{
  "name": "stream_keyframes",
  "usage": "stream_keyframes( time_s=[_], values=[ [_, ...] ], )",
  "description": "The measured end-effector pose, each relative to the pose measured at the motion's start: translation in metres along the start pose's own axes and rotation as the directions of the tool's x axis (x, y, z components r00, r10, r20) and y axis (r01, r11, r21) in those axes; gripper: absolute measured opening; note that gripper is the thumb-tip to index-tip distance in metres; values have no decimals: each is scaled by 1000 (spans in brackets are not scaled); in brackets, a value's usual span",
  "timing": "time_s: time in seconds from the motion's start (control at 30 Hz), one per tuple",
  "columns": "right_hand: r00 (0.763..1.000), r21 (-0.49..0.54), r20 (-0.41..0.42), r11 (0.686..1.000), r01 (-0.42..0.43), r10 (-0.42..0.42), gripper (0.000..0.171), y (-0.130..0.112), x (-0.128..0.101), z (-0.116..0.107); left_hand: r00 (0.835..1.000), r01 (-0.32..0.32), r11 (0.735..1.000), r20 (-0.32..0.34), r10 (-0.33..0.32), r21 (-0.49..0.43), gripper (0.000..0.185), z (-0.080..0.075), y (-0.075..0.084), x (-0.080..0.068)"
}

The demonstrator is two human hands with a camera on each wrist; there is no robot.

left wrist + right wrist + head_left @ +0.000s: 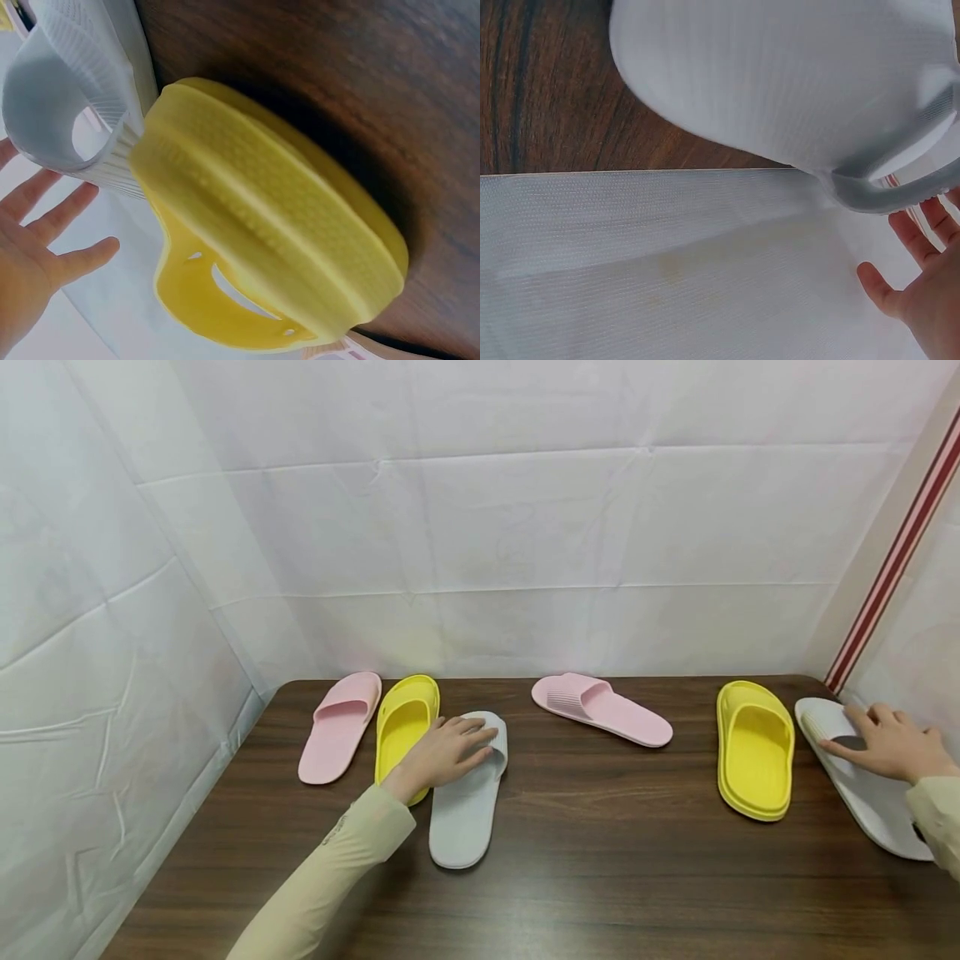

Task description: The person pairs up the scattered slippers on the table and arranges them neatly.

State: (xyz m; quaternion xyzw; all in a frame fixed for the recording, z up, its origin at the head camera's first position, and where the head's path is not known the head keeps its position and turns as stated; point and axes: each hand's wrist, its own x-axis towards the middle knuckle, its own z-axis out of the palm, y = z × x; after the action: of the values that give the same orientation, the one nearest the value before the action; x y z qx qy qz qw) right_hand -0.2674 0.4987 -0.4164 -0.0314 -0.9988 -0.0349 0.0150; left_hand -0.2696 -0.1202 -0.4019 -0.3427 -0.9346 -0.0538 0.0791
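My left hand (438, 757) reaches over the left white slipper (462, 827), its fingers spread at the ribbed strap. In the left wrist view those fingers are fairly straight and lie close to the strap; whether they touch it is unclear. At the far right, my right hand (896, 747) is over the strap of another white slipper (873, 793). The right wrist view has its fingertips at the strap's outer face, with the thumb held apart. A yellow slipper (399, 737) lies just left of the left white one, partly behind my left hand.
A pink slipper (335, 735) lies at the far left of the brown wooden table (600, 860). Another pink slipper (630, 714) lies slantwise near the back edge. A second yellow slipper (759, 752) sits beside the right white one. White sheeting (525, 527) hangs behind the table.
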Motion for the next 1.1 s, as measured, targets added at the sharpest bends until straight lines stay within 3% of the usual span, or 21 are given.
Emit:
stream_keyframes(
  time_s=[0.27, 0.47, 0.6, 0.97, 1.1],
  values=[
    [1000, 61, 20, 998, -25, 24, 92, 1, -1, 4, 997, -48, 999, -53, 49, 19, 39, 2, 3, 0],
    [999, 99, 38, 995, -17, 13, 96, 2, 2, 9, 997, -55, 998, -59, 57, 25, 36, 5, 3, 0],
    [998, 99, 63, 995, -4, -2, 89, 4, 2, 10, 996, -53, 998, -70, 54, 16, 36, 7, 3, 1],
    [1000, 101, -16, 995, -3, 5, 77, 0, -5, 11, 999, 24, 999, 32, -23, -34, 40, 7, 2, 2],
    [999, 86, -43, 996, -8, 12, 76, 0, -8, 9, 999, 27, 999, 36, -26, -36, 40, 7, 2, 1]
  ],
)
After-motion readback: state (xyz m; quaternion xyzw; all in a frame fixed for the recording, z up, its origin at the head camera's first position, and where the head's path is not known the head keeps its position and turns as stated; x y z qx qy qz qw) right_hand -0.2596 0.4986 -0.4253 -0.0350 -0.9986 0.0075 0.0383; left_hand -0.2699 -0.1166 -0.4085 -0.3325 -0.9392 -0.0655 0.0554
